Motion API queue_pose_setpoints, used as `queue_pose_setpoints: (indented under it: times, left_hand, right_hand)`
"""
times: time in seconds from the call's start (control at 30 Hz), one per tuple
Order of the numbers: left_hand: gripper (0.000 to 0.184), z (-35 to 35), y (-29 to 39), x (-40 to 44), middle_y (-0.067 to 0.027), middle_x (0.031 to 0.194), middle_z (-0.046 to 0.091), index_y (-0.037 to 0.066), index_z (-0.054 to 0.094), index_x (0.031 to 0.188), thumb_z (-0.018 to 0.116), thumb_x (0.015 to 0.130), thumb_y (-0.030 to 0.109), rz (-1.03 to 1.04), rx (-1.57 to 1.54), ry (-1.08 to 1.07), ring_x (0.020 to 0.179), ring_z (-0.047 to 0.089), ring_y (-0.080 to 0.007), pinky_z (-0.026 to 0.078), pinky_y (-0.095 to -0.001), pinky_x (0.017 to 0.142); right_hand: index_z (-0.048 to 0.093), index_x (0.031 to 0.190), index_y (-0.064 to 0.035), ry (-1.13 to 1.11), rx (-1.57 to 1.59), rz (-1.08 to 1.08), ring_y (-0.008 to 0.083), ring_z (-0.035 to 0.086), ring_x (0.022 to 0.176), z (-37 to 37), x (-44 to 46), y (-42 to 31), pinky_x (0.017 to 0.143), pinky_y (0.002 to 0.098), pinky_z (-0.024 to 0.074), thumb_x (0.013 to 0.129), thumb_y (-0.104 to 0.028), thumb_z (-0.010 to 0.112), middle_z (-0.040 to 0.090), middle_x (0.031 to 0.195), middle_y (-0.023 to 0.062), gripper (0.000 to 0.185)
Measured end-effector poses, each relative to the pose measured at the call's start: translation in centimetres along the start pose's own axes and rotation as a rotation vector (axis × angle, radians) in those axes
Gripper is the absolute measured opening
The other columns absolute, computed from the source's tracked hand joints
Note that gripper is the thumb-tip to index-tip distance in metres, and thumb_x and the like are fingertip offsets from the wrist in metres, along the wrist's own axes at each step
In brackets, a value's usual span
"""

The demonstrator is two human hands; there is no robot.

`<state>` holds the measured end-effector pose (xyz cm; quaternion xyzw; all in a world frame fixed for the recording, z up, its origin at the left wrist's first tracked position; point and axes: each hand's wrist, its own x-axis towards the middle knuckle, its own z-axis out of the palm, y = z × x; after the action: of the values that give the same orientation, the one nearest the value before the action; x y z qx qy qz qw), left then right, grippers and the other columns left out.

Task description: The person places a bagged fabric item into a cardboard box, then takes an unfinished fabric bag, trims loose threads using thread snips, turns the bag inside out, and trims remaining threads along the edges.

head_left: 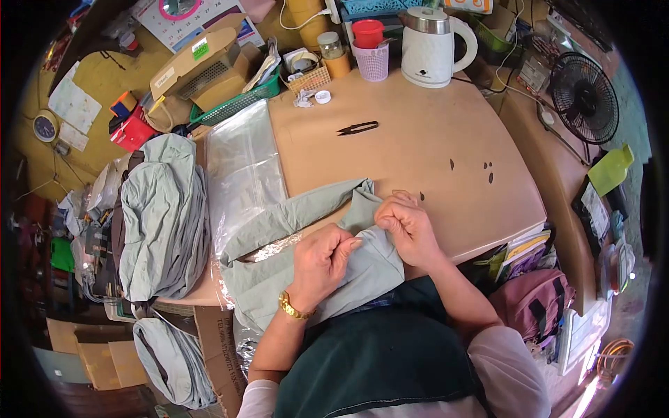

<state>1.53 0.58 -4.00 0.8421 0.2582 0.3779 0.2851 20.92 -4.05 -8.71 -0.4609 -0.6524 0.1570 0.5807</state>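
A pale grey-green cloth item [272,282] with a long strap-like band [293,212] lies at the table's front edge, against my body. My left hand [324,259], with a gold-coloured watch or bracelet at the wrist, is closed on the cloth, thumb pressed to the curled fingers. A short way to the right, my right hand [405,226] pinches the cloth near the band's end. Whether a thread is between the fingers is too small to tell. Black thread snips [357,128] lie farther back on the table, apart from both hands.
Clear plastic sheets [244,157] lie left on the brown tabletop [418,139], beside a stack of similar cloth [164,223]. A white kettle [428,52], lilac basket [371,63] and green tray [240,101] line the back. Small dark pieces [490,177] lie right; a fan [584,97] stands beyond.
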Motion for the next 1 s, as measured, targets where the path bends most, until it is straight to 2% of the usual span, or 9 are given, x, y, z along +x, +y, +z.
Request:
queue_pose_setpoints:
  times: [0.17,0.3,0.47,0.53,0.6,0.7,0.77,0.87,1.0]
  left_hand:
    - [0.021,-0.4,0.7,-0.1,-0.0070,0.063,0.054,0.004,0.062,0.079,0.076,0.084,0.019,0.101,0.226,-0.006,0.054,0.055,-0.0254,0.044,-0.0359,0.051]
    - [0.024,-0.8,0.7,-0.3,-0.0098,0.069,0.059,0.002,0.063,0.091,0.077,0.084,0.020,-0.044,0.142,-0.138,0.058,0.057,-0.0253,0.045,-0.0333,0.053]
    - [0.034,-1.7,1.6,-1.0,-0.0126,0.082,0.067,0.002,0.063,0.100,0.081,0.078,0.021,-0.012,0.176,-0.194,0.071,0.065,-0.0268,0.050,-0.0339,0.061]
    - [0.039,-5.0,2.3,-3.0,-0.0119,0.076,0.066,0.005,0.060,0.103,0.080,0.076,0.025,-0.115,0.435,-0.297,0.069,0.065,-0.0345,0.051,-0.0429,0.064]
    - [0.035,-9.1,0.8,-6.1,-0.0127,0.082,0.068,0.004,0.062,0.098,0.079,0.075,0.025,-0.436,0.427,-0.513,0.077,0.065,-0.0371,0.051,-0.0449,0.071]
    - [0.027,-11.4,-0.9,-7.5,-0.0123,0.086,0.069,0.003,0.063,0.098,0.076,0.078,0.016,-0.600,0.466,-0.455,0.081,0.066,-0.0345,0.051,-0.0417,0.074]
    - [0.020,-11.2,-0.8,-6.8,-0.0138,0.086,0.068,0.001,0.065,0.096,0.074,0.080,0.008,-0.331,0.430,0.200,0.081,0.066,-0.0316,0.051,-0.0378,0.074]
    - [0.015,-10.2,-1.2,-5.3,-0.0135,0.084,0.066,-0.002,0.065,0.094,0.072,0.082,0.004,-0.210,0.425,0.302,0.080,0.065,-0.0282,0.050,-0.0329,0.074]
    - [0.017,-10.2,-6.4,-7.2,-0.0087,0.081,0.065,-0.003,0.062,0.093,0.070,0.087,0.010,-0.519,0.178,0.183,0.080,0.063,-0.0171,0.050,-0.0286,0.077]
  right_hand:
    - [0.055,0.080,-0.0050,0.047,-0.075,0.254,0.0238,0.054,0.076,0.4,-1.7,0.6,0.088,0.0370,0.0392,0.090,-0.014,0.064,0.055,0.073,0.0041,0.016]
    - [0.057,0.083,-0.0062,0.211,-0.006,0.217,0.0232,0.056,0.080,-1.1,-1.4,-1.5,0.090,0.0373,0.0391,0.085,-0.015,0.071,0.057,0.077,0.0041,0.016]
    - [0.060,0.094,-0.0047,-0.034,-0.179,0.116,0.0259,0.058,0.091,-1.7,-1.8,-1.5,0.091,0.0381,0.0408,0.073,-0.006,0.079,0.063,0.089,0.0073,0.028]
    - [0.061,0.094,-0.0045,0.057,-0.215,0.214,0.0256,0.059,0.088,-3.0,-1.8,-1.0,0.090,0.0374,0.0422,0.074,-0.006,0.079,0.062,0.087,0.0067,0.027]
    - [0.061,0.094,-0.0044,0.143,-0.245,0.303,0.0254,0.059,0.084,-4.8,-1.7,0.0,0.088,0.0367,0.0437,0.074,-0.005,0.078,0.061,0.085,0.0062,0.026]
    - [0.062,0.095,-0.0029,-0.052,-0.241,0.394,0.0263,0.058,0.080,-6.6,-1.5,1.4,0.083,0.0349,0.0462,0.074,-0.004,0.078,0.061,0.085,0.0075,0.026]
    - [0.062,0.093,-0.0002,0.265,-0.061,0.282,0.0221,0.058,0.080,-7.0,-0.6,0.6,0.078,0.0319,0.0468,0.075,-0.002,0.076,0.060,0.082,0.0069,0.023]
    - [0.062,0.090,0.0016,0.226,-0.124,0.263,0.0159,0.056,0.078,-7.1,2.0,-3.1,0.073,0.0283,0.0458,0.078,-0.002,0.075,0.058,0.079,0.0049,0.018]
    - [0.062,0.087,0.0022,-0.092,-0.322,0.374,0.0113,0.052,0.077,-7.5,0.2,1.6,0.071,0.0260,0.0448,0.080,-0.002,0.074,0.057,0.075,0.0025,0.015]
